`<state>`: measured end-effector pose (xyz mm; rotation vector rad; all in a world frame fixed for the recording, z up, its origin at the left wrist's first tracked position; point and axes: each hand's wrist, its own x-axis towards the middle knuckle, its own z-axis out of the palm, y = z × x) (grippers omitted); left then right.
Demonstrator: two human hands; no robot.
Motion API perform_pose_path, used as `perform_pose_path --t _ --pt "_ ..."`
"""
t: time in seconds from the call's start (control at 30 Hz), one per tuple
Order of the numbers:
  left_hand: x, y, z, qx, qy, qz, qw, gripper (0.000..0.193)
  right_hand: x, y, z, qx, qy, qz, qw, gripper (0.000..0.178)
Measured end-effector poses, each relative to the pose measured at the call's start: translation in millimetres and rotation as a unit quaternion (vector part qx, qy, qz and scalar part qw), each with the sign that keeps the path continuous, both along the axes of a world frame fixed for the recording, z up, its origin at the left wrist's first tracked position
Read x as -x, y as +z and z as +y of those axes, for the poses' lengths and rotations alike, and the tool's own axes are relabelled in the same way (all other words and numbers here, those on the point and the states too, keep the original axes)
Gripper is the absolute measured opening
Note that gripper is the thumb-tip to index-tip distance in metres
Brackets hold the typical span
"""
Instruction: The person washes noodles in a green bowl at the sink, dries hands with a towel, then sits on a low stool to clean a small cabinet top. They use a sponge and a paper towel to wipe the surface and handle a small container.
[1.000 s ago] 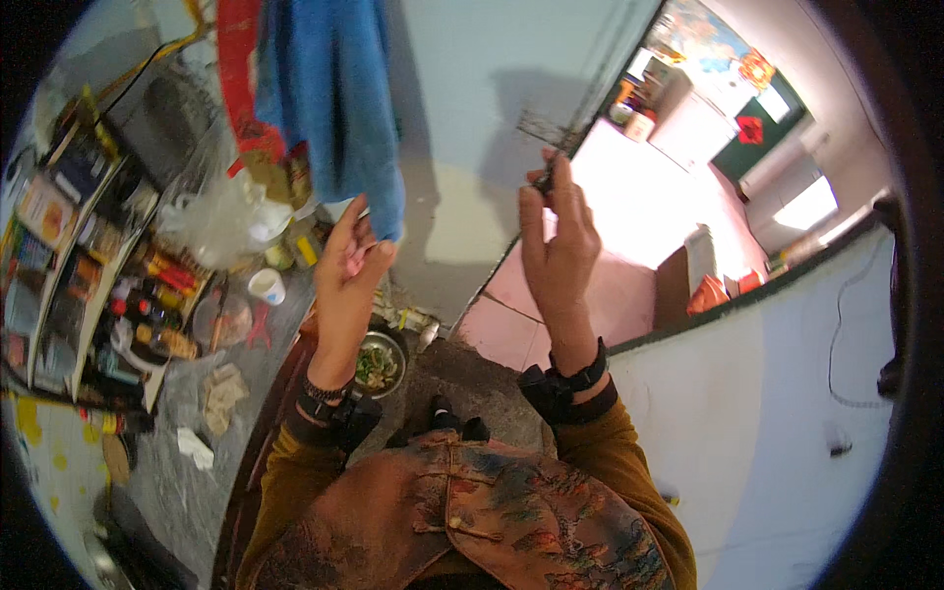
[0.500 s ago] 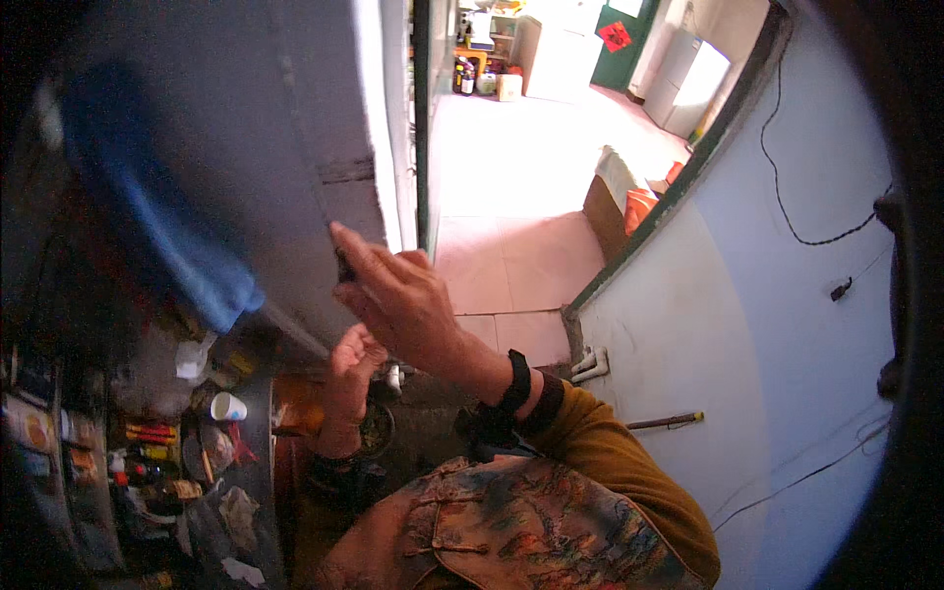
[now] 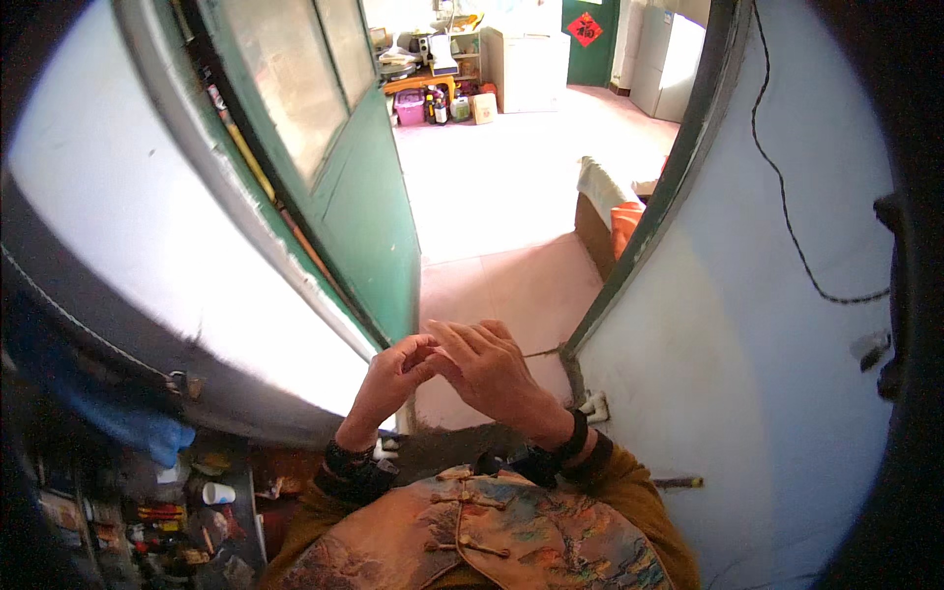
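Observation:
In front of my chest, before the doorway, my two hands come together. My left hand (image 3: 388, 383) is loosely curved, its fingers and thumb a little apart at the right hand's thumb side. My right hand (image 3: 487, 369) lies palm down with its fingers stretched out, the fingertips over those of the left. Neither hand shows a thing in it, though the space under the right palm is hidden. To the left a blue cloth (image 3: 157, 433) hangs by the wall, well away from both hands. Near it a thin line (image 3: 88, 329) runs along the wall to a small fitting.
A green door (image 3: 369, 216) stands ajar at the left of the doorway, with a pink tiled floor (image 3: 501, 285) beyond. At lower left, a white cup (image 3: 218, 494) sits among bottles and packets. On the right are a pale wall (image 3: 708, 344), a dark cord (image 3: 782, 187) and a short rod (image 3: 678, 483).
My view has turned left to right toward the doorway. Both hands have left the cloth and wall side and met before my chest; the right hand was raised near the line.

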<state>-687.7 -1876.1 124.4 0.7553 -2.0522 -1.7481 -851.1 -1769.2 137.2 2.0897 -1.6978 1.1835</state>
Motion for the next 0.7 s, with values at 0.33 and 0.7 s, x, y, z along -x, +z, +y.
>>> perform_pose_path --t 0.33,0.7 --pt "124 -19 -39 -0.111 -0.098 0.172 0.974 0.059 109 -30 -39 0.071 -0.047 -0.116 0.99 0.03" --pt "237 -41 -184 -0.009 -0.173 0.042 0.984 0.055 220 -42 -167 0.004 -0.015 0.0 1.0 0.044"
